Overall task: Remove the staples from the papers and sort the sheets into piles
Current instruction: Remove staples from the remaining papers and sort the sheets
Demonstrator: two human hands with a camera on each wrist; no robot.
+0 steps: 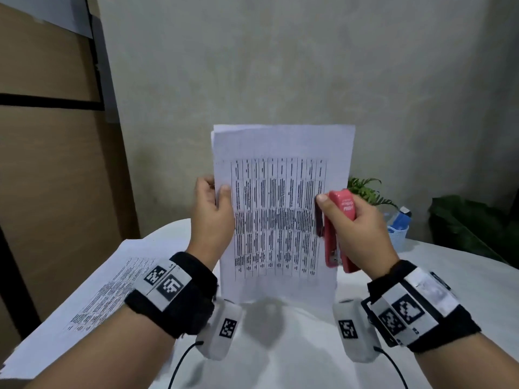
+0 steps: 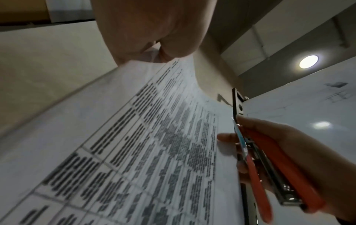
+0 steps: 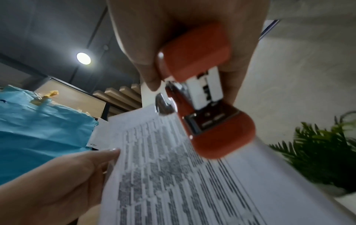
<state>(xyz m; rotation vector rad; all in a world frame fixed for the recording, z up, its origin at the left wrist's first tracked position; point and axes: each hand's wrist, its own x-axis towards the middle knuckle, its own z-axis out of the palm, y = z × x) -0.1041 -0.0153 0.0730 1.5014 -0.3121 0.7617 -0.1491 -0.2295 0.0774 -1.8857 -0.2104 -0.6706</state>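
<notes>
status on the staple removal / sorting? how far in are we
Early to midway, judging by this moment. Done: printed sheets already lie flat on the table at the left, apparently a started pile. In hand: the left hand pinches an upright set of papers at its left edge; the right hand grips the red stapler at the right edge. No staple is discernible. Left: separating and sorting this set.

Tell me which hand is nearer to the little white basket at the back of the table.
Right. The right hand, gripping the red stapler, is just beside the white basket; the left hand, pinching the upright papers, is across the sheets from it.
</notes>
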